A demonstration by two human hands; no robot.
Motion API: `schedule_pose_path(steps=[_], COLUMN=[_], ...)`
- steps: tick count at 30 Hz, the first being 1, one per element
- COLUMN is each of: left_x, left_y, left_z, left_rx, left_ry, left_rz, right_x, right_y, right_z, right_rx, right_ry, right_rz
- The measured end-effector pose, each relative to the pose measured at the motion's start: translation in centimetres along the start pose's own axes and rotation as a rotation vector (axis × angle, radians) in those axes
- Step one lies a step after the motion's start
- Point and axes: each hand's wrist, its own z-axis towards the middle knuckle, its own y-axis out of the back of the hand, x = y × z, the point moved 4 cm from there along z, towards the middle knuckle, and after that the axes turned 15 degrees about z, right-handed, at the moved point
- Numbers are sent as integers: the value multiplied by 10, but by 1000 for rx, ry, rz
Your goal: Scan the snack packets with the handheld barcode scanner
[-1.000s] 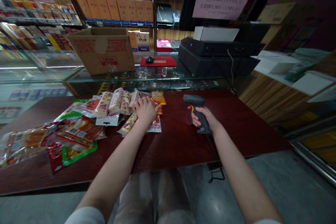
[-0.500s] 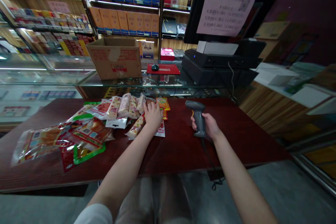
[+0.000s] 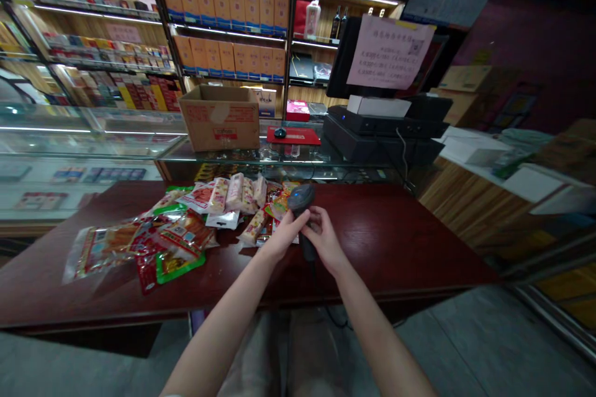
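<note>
One scanner (image 3: 302, 198), right hand (image 3: 325, 240) clamped on it, left hand (image 3: 284, 236) beside it, left grip unclear, five bars (image 3: 234, 192) to its left

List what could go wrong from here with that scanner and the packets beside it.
1. The left hand and right hand meet at the narrow part of the scanner; which bears its weight is unclear, so it could slip and drop onto the table.

2. The nearest wrapped bar lies close by the left hand, so a sideways move might nudge it or the packets around it.
</note>
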Motion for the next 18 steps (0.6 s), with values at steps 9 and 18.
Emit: schedule_pose_path(steps=[9,18], left_x=[-8,-12], left_y=[80,108], left_z=[-12,-1], left_rx=[29,275], left_ry=[176,145], left_rz=[-300,-300], right_x=[-14,-43], right_y=[-13,47], right_z=[32,133], right_rx=[135,-223], right_ry=[51,-66], right_rz=[-241,-894])
